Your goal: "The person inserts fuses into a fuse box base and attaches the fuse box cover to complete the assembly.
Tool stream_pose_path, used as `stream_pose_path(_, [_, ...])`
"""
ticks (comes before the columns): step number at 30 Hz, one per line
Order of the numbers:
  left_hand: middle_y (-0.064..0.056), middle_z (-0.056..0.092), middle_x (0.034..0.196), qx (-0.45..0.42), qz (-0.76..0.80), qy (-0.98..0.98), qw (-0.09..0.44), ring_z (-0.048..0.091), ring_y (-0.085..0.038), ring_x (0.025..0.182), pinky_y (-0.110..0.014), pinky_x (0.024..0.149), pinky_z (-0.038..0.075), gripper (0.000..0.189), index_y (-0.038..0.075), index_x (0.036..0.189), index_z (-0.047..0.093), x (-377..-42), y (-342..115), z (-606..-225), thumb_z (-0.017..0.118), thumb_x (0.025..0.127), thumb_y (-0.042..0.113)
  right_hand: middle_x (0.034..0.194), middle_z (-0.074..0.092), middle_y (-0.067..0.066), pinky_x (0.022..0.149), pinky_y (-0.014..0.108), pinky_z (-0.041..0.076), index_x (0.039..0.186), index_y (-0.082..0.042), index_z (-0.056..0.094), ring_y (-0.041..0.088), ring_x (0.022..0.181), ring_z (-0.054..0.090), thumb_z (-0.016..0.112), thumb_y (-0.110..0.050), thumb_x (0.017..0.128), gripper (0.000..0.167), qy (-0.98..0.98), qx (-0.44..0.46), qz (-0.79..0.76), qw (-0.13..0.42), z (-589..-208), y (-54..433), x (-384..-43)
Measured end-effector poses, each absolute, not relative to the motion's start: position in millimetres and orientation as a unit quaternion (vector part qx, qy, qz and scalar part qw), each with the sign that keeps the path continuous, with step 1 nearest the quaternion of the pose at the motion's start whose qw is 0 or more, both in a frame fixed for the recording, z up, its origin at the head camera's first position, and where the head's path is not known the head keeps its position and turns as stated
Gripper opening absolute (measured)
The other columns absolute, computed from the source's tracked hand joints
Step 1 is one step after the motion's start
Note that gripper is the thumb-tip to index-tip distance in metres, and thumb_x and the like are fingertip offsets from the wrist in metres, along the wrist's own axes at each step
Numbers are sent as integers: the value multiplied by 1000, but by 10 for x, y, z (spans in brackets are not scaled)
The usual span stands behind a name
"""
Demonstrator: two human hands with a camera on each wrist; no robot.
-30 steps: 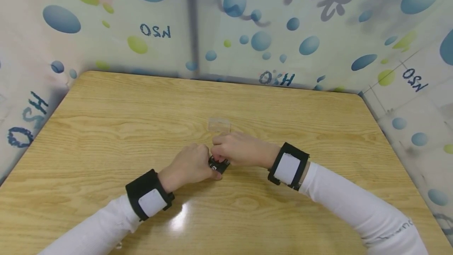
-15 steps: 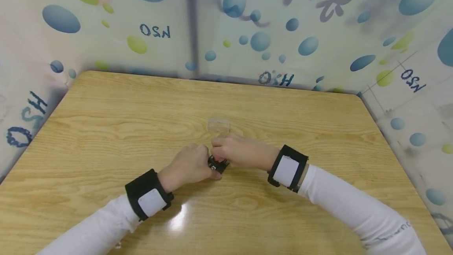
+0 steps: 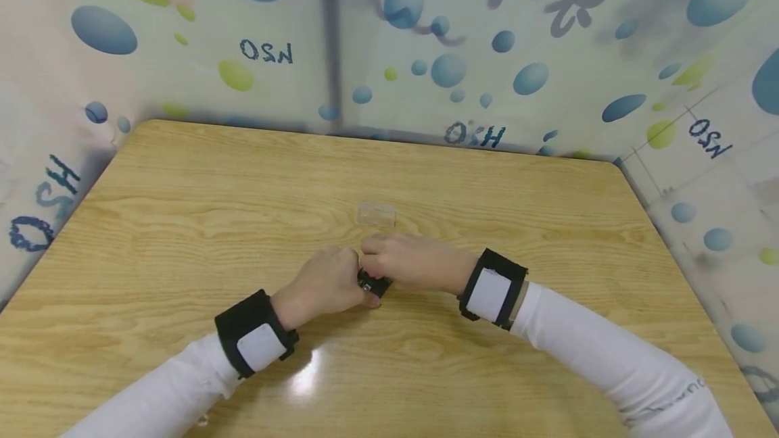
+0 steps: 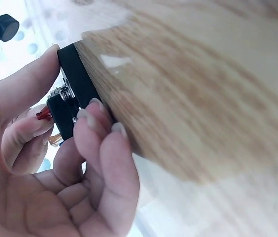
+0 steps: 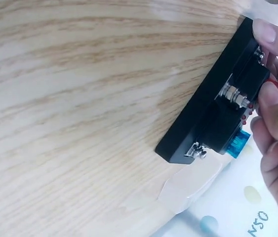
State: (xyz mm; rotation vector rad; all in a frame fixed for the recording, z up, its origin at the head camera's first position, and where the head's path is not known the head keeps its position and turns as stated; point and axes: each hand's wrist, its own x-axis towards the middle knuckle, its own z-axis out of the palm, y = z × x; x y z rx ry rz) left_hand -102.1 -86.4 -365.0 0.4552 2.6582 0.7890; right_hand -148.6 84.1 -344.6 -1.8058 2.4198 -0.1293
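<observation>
A black fuse block [image 3: 376,286] with metal terminal screws sits on the wooden table. My left hand [image 3: 322,282] grips it, thumb on one end and fingers along the other side. Over its top, my right hand [image 3: 404,260] pinches a red blade fuse [image 5: 273,82], mostly hidden by the fingertips. A blue blade fuse [image 5: 238,143] stands at one end of the block in the right wrist view. Near it in the left wrist view shows an orange fuse [image 4: 56,140]. Just beyond the hands lies a clear plastic cover [image 3: 375,214].
The wooden table [image 3: 182,222] reaches back to a wall panel [image 3: 292,93] printed with blue and green dots. Black straps with white patches circle both wrists, over white sleeves.
My right hand has shifted slightly to the left and down over the fuse block, covering more of it. The left hand stays in place.
</observation>
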Motion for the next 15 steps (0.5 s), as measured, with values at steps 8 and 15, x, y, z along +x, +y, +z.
stream_pose_path(8, [2,54,59,168,272,934,161,44,-10,51,-23,47,33,36,12,67,60,-1031,-860,-3663,87,71,36,89,59,-2,75,23,50,90,-13,66,10,84,58,72,-4,86,12,796,-605,-21,27,-3455,848,-1450])
stream_pose_path(15, [2,53,60,174,271,933,160,45,-10,52,-23,48,34,36,12,67,59,-1037,-863,-3662,88,71,34,94,60,-3,81,25,52,100,-13,67,10,88,61,67,-11,92,7,782,-621,53,-10,-3442,829,-1423])
